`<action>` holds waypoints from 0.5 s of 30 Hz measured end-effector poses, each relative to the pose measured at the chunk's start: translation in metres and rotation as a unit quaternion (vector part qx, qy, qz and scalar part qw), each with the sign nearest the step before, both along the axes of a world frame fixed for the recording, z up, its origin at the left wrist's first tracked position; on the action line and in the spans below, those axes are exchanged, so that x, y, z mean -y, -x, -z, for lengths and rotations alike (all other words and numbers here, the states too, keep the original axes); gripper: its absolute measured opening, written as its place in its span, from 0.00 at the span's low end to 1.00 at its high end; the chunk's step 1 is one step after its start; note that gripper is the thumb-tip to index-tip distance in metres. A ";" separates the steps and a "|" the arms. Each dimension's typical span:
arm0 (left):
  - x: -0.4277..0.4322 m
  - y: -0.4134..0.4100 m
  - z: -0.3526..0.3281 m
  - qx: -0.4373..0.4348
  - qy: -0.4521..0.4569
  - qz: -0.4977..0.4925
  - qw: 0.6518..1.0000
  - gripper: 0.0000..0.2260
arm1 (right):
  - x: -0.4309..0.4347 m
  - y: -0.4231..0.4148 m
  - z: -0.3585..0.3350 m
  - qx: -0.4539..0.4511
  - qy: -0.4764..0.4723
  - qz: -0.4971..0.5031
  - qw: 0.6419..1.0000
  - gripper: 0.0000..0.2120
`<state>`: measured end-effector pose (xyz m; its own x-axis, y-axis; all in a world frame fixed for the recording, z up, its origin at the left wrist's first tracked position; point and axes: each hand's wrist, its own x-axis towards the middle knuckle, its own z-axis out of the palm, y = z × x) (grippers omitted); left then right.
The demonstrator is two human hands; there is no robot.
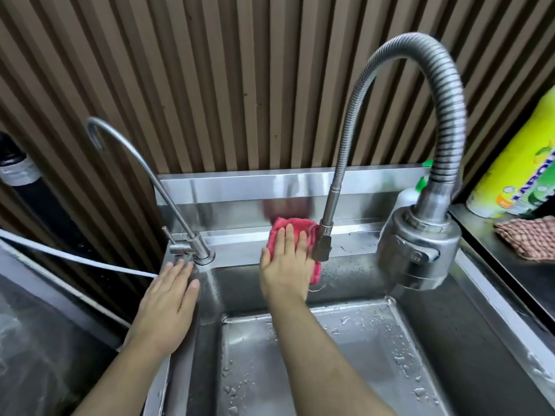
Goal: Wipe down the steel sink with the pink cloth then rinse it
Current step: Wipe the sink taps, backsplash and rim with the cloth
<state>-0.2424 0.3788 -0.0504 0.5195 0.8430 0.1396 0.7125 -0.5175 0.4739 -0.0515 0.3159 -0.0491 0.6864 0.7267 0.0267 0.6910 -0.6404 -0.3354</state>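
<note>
The right hand (285, 262) was flat on the pink cloth (292, 235), fingers straight and together, palm pressing it down on the back ledge of the steel sink (345, 340) rather than pinching it. The cloth lay bunched under that palm, its far edge up against the low splashback and its near edge hanging a little over the lip into the basin. It sat just left of the base of the flexible faucet (326, 235), touching or all but touching it; which, I could not tell. The left hand (171, 298) was spread open, fingers loosely apart, resting on the left rim beside the small curved tap (192, 241), holding nothing, and to my eye bracing. So the cloth belonged to the right hand alone, and the left stood well apart from it. The ledge ran side to side across the back, and that was the line that mattered: open ledge stretched left toward the small tap, while the faucet base blocked the way right. A leftward sweep looked the easy stroke; going right would mean working round that base. Droplets beaded the basin floor, no water was seen running from the spray head (417, 253), and the rinse looked not yet begun.
</note>
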 end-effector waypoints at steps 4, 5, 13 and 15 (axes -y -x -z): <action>-0.001 0.001 0.002 -0.004 -0.002 0.000 1.000 0.21 | 0.006 0.027 -0.002 -0.004 0.018 0.002 1.000 0.30; -0.001 0.001 0.002 -0.005 -0.003 0.001 1.000 0.22 | 0.014 0.031 0.000 0.003 0.030 -0.003 1.000 0.30; -0.001 0.002 0.003 0.010 0.006 0.000 1.000 0.23 | -0.017 0.008 -0.010 -0.009 0.062 0.036 0.997 0.31; 0.000 0.004 0.002 0.015 0.009 0.000 1.000 0.22 | -0.018 0.011 -0.006 -0.007 0.057 0.050 0.997 0.31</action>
